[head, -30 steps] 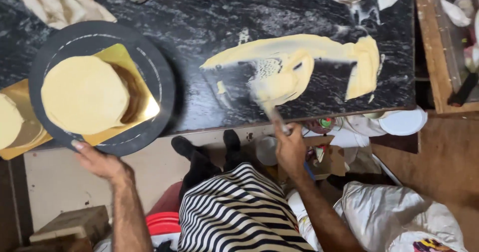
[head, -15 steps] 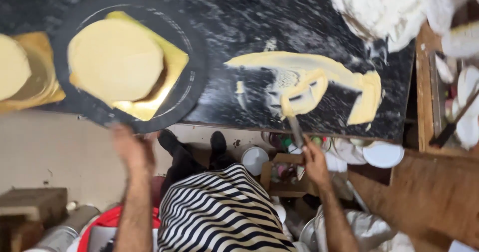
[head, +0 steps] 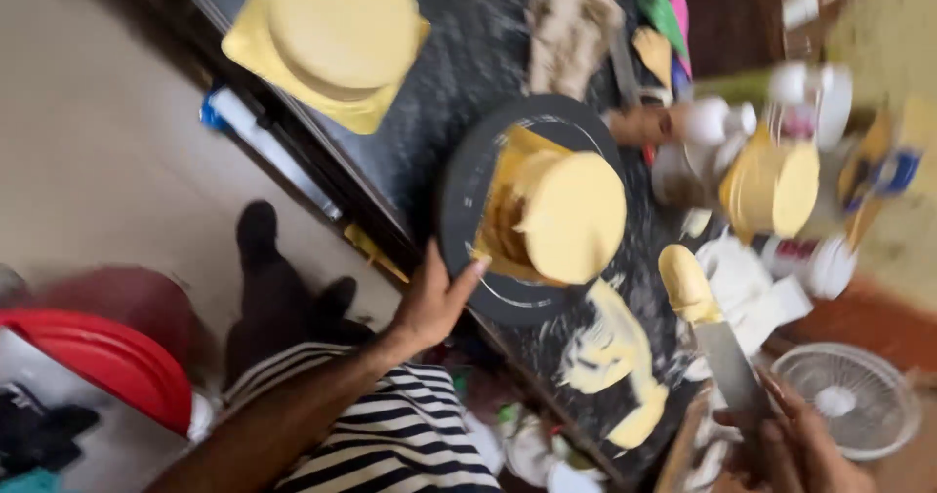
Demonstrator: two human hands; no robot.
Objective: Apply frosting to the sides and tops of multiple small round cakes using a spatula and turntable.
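Note:
My left hand grips the near rim of a dark round turntable on the black marbled counter. A pale yellow frosted cake on a gold board stands on it, tilted in this blurred view. My right hand holds a flat metal spatula whose tip carries a lump of yellow cream. Smears of the same cream lie on the counter between the two hands.
A second yellow cake on a gold board sits at the counter's far left end. Another yellow cake, white tubs and bottles crowd the right. A white fan stands low right, a red bin by my feet.
The view has swung round and tilted. The turntable with the cake has shifted toward the middle of the counter. The spatula has lifted off the cream smear with a lump on its tip.

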